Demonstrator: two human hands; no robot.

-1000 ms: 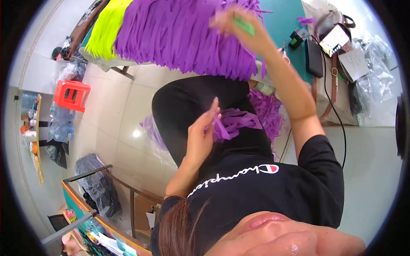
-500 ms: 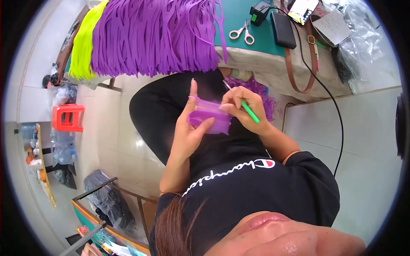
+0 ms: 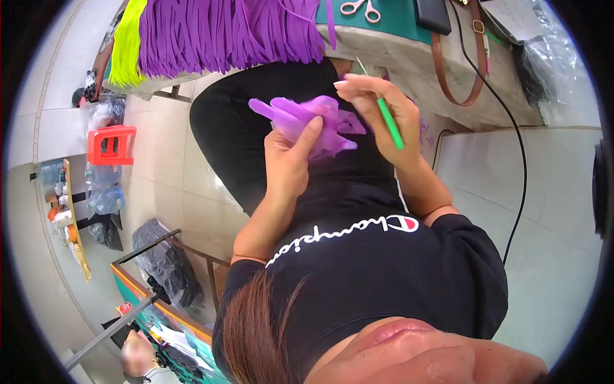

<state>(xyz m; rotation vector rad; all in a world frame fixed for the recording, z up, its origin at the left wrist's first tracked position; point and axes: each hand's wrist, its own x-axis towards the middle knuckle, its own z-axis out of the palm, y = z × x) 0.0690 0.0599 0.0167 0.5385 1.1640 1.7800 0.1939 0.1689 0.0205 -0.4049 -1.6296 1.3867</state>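
Note:
My left hand (image 3: 286,163) is closed on a floppy, translucent purple rubber piece (image 3: 302,116). The thumb presses on top, and several narrow flaps or strips stick out past it. To the right, my right hand (image 3: 407,121) holds a slim tool with a bright green handle (image 3: 389,125) and a thin, pointed metal tip. That tip points up and away, and the fingers are stretched toward the purple piece without touching it. Both hands are above my lap. The exact shape of the purple piece is hidden by its folds.
At the far side, a table carries a row of purple strips (image 3: 224,38), yellow-green strips (image 3: 128,48), pink-handled scissors (image 3: 359,9) and a black case (image 3: 433,14). A brown strap (image 3: 448,89) and a black cable (image 3: 511,121) hang on the right. A red stool (image 3: 110,146) stands left.
The purple piece, spread flat between both hands before, is now bunched in my left hand. My right hand has come away to the right with the green tool. The view has tilted downward.

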